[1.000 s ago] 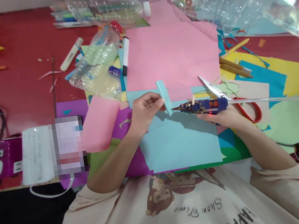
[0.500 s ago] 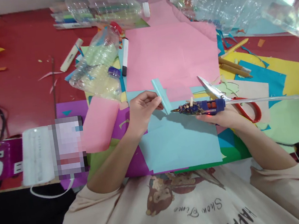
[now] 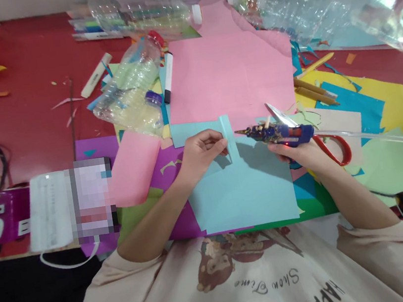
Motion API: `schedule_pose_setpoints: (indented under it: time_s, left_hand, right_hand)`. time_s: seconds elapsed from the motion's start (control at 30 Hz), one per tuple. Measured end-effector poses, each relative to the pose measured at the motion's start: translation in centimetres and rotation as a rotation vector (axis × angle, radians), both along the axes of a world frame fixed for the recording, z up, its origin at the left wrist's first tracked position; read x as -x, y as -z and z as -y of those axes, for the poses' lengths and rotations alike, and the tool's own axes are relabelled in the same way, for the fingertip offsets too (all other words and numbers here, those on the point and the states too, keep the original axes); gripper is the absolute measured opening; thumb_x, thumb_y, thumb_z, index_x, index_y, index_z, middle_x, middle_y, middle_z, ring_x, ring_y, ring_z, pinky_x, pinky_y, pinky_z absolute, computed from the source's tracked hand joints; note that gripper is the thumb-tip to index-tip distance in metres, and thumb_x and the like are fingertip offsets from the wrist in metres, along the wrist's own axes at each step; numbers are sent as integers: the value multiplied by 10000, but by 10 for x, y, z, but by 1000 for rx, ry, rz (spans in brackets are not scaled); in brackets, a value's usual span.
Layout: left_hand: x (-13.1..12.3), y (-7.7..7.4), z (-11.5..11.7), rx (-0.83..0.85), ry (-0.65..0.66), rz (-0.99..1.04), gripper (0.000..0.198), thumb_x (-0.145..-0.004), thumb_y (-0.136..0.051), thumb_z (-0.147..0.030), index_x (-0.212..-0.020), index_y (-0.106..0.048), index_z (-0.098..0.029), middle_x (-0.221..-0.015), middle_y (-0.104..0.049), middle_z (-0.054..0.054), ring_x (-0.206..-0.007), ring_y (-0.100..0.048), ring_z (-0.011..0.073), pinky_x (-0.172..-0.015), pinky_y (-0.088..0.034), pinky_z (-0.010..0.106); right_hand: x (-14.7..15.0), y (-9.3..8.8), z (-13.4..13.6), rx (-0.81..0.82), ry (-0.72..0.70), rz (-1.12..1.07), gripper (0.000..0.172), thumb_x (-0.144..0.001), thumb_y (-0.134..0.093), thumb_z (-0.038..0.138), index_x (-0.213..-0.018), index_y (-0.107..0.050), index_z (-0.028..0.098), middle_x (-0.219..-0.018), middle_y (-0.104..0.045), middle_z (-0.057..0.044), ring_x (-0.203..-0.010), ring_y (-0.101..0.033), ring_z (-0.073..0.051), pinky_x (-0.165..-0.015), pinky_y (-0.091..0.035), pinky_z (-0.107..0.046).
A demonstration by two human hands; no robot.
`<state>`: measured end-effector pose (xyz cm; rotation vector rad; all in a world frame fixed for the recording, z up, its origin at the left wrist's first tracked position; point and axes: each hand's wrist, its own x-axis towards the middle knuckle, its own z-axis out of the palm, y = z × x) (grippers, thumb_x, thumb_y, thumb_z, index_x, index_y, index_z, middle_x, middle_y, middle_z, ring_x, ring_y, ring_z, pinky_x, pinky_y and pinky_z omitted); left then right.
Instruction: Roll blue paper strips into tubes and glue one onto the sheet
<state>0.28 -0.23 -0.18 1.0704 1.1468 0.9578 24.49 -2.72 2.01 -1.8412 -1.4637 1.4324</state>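
A narrow light blue paper strip (image 3: 230, 139) stands nearly upright, pinched at its left edge between the fingers of my left hand (image 3: 205, 153). My right hand (image 3: 293, 152) is wrapped round a dark blue glue gun (image 3: 289, 133) with a red light on it. The gun's nozzle points left, a little apart from the strip, and a clear glue stick (image 3: 375, 136) sticks out of its back. Under both hands lie light blue sheets (image 3: 245, 195). Red-handled scissors (image 3: 343, 148) lie partly hidden behind the gun.
A large pink sheet (image 3: 230, 74) lies beyond my hands, with a marker (image 3: 169, 78) at its left edge. Clear plastic bottles (image 3: 167, 11) line the back. At the left are a pink card (image 3: 136, 167), a phone (image 3: 93, 196) and a white power bank (image 3: 49, 211).
My left hand has moved slightly right with the strip, which is now more upright. The glue gun in my right hand has shifted up and right, its nozzle away from the strip.
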Motion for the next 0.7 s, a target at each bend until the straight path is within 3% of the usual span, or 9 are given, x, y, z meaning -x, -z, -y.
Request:
schedule_pose_setpoints:
  time_s: [0.2, 0.3, 0.43, 0.57, 0.7]
  left_hand:
    - [1, 2, 0, -21, 0, 26, 280, -642, -782, -395, -674, -624, -167, -588, -612, -26, -538, -628, 111, -553, -549, 234]
    - [2, 2, 0, -32, -2, 21, 262, -656, -773, -377, -676, -619, -166, -578, -612, -29, -534, -625, 106, -551, -536, 223]
    - [2, 0, 0, -39, 2, -1, 241, -671, -749, -371, -673, -619, -168, -578, -614, -27, -534, -626, 110, -550, -533, 231]
    - [3, -2, 2, -53, 13, 5, 207, -697, -733, -351, -682, -630, -172, -598, -623, -24, -549, -628, 104, -552, -521, 217]
    - [4, 0, 3, -50, 29, -28, 220, -706, -729, -370, -694, -633, -173, -613, -631, -13, -564, -635, 115, -561, -527, 228]
  right_hand:
    - [-10, -4, -7, -48, 108, -334, 179, -760, -605, 360, -753, -616, 182, -550, -600, 1, -450, -503, -109, -427, -397, -243]
    - [-19, -9, -10, -91, 237, -348, 185, -721, -676, 347, -758, -606, 180, -569, -619, 0, -437, -536, -114, -401, -411, -238]
    - [-47, -21, -13, -196, 543, -275, 320, -611, -788, 384, -784, -601, 192, -564, -607, 18, -391, -554, -123, -388, -434, -258]
    - [-98, -38, -11, -131, 793, -23, 203, -660, -769, 325, -683, -627, 182, -486, -567, -2, -373, -540, -100, -430, -392, -303]
    - [-153, -45, -5, 2, 803, 206, 221, -609, -819, 358, -661, -689, 187, -498, -600, -47, -383, -553, -103, -468, -369, -384]
